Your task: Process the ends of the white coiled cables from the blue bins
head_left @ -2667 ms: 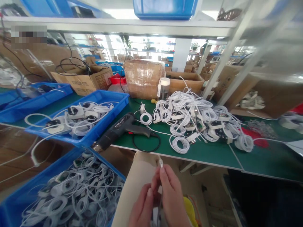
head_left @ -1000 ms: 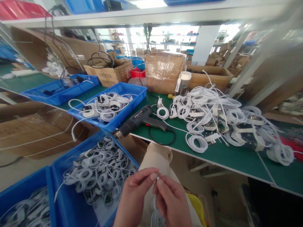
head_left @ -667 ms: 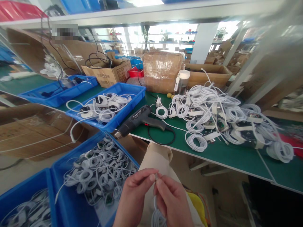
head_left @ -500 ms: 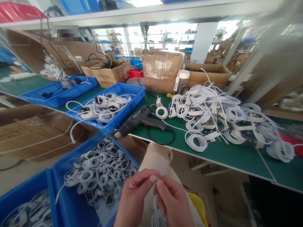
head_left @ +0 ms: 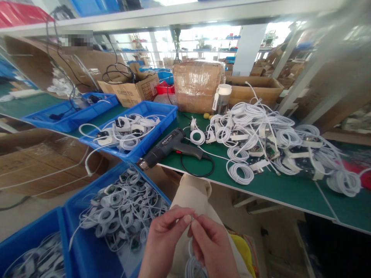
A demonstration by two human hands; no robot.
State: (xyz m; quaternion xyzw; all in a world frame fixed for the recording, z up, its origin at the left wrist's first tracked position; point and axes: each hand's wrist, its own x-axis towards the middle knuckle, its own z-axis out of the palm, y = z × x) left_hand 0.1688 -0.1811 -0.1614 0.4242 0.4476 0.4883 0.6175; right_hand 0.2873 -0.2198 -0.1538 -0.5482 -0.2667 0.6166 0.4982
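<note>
Fingers of the left hand (head_left: 165,236) and right hand (head_left: 213,240) pinch a mostly hidden cable end (head_left: 192,218) over the lap (head_left: 190,192) — whether it is finished, I cannot tell. Coiled cables (head_left: 255,112) heap the tabletop (head_left: 290,189).

- Windows (head_left: 214,34), rear: glowing white, overexposing, backlighting the room.
- Wrapped carton (head_left: 198,87): throwing glare off its shiny film.
- Left hand (head_left: 165,237), right hand (head_left: 213,239): receiving soft, diffuse light; fine detail between the fingertips (head_left: 186,221) blurring away.
- Black surface (head_left: 339,245), lower right: sinking into deep shadow.
- Upright (head_left: 308,73), right: hazing, smearing out of focus.
- Shelf edge (head_left: 174,19), top: slanting with wide-angle distortion.
- Pixelated block (head_left: 77,39), upper left: masking a patch.
</note>
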